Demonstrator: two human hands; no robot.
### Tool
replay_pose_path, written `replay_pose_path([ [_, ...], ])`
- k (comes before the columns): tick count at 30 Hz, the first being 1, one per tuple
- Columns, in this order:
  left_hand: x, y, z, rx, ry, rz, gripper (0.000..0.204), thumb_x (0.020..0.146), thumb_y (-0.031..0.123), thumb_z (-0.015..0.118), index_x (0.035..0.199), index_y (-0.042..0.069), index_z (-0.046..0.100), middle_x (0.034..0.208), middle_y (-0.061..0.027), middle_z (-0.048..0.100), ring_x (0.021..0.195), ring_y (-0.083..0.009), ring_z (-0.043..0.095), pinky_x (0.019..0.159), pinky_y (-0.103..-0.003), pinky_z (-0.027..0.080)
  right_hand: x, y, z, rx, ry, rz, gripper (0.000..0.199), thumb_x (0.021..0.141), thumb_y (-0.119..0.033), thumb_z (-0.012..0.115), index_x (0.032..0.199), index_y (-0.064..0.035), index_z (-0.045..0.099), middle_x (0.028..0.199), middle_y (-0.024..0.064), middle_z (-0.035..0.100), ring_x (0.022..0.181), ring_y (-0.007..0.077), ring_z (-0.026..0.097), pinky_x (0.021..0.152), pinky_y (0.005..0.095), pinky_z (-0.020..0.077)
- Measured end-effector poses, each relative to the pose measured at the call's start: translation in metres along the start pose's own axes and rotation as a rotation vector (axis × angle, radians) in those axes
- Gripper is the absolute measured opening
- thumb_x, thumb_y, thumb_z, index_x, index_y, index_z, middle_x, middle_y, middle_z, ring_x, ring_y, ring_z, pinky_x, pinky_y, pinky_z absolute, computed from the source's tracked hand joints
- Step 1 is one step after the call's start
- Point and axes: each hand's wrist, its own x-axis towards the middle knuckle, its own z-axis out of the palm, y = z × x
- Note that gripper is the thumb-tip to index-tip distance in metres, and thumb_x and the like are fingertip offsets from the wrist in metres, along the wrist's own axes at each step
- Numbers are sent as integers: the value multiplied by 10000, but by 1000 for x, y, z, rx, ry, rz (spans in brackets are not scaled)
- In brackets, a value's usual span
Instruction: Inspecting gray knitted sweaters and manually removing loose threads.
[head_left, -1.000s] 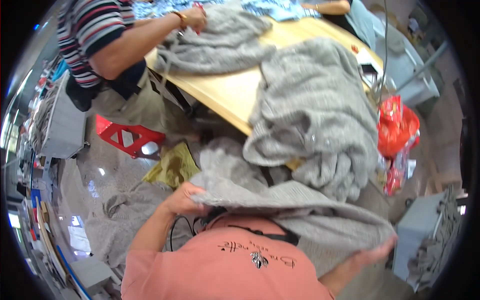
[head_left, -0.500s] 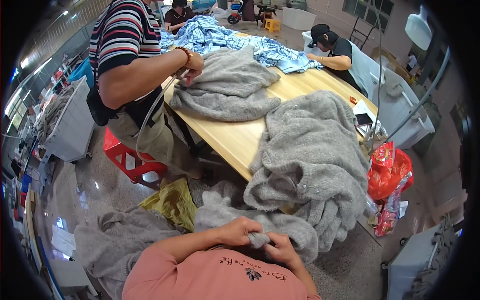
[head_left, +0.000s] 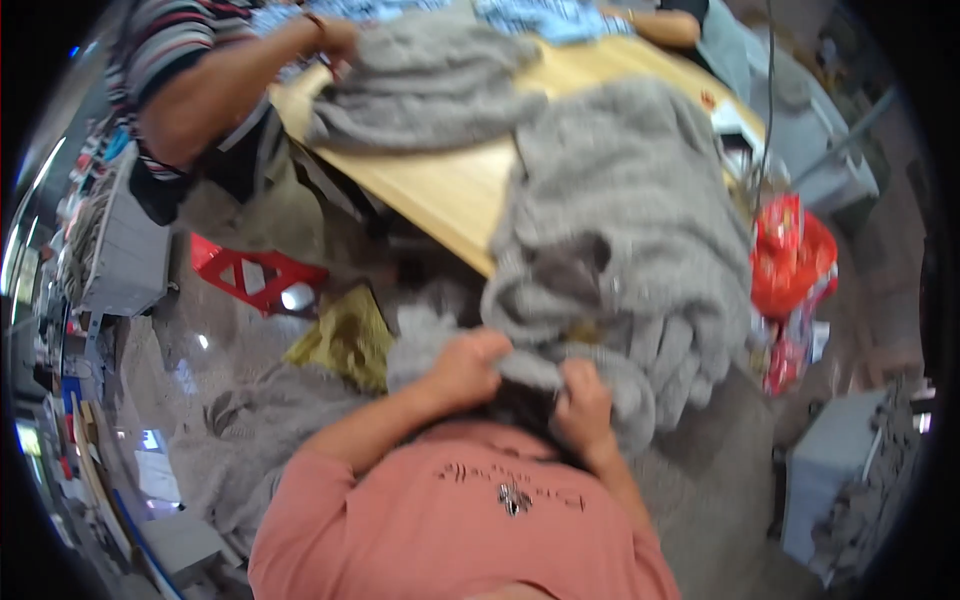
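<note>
At the near side, just beyond the pink shirt (head_left: 450, 530), the left hand (head_left: 466, 370) and right hand (head_left: 584, 408) are closed in fists on a grey knit garment (head_left: 530, 370), a short span of it bridging them. The fabric appears soft, limp and light, and probably stretches or snags; grip a gathered edge with the full fist. Farther right, a grey knit pile (head_left: 640, 170) drapes over the table (head_left: 440, 195); at far left stands a co-worker (head_left: 190, 60).

Beyond my fingers (head_left: 492, 346), the tabletop (head_left: 430, 188) carries a large grey knit pile (head_left: 630, 180), ahead-right, and a second grey heap (head_left: 430, 95), farther ahead-left.
</note>
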Motion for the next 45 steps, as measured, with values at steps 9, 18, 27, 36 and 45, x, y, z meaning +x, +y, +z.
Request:
replay_pose_path([
  [9, -6, 2, -21, -619, -116, -495, 156, 755, -27, 540, 872, -5, 641, 756, 8, 617, 703, -49, 536, 629, -197, 438, 1, -8, 1, 384, -90, 156, 340, 644, -29, 662, 966, -18, 555, 929, 73, 560, 669, 146, 515, 562, 243, 412],
  [18, -12, 2, 3, 18, 5, -14, 429, 591, 140, 736, 978, 30, 589, 921, -147, 595, 872, -310, 568, 768, -350, 455, -1, -9, 21, 637, -127, 178, 152, 726, -54, 551, 866, 3, 572, 745, 123, 579, 685, 223, 571, 607, 299, 449],
  [27, -21, 3, 31, -161, -262, -224, 213, 709, 288, 633, 731, 79, 597, 672, -153, 583, 628, -343, 561, 536, -404, 429, -5, -3, 26, 721, -321, 346, 140, 747, -25, 491, 852, 6, 578, 671, 61, 592, 612, 114, 549, 554, 277, 441],
  [36, -27, 6, 32, -346, -89, -218, 112, 706, 162, 580, 712, 55, 551, 645, -185, 544, 608, -364, 548, 508, -404, 406, -6, -8, 25, 474, -214, 252, 98, 715, -46, 493, 793, -13, 544, 617, 186, 546, 551, 312, 549, 500, 369, 423],
  [45, -38, -6, 36, -548, -182, -210, 127, 757, 144, 611, 759, 21, 582, 606, -109, 566, 539, -124, 515, 502, -292, 409, -6, -16, 26, 439, -240, 192, 95, 717, -53, 477, 782, -2, 525, 609, 197, 528, 559, 342, 552, 502, 389, 421],
])
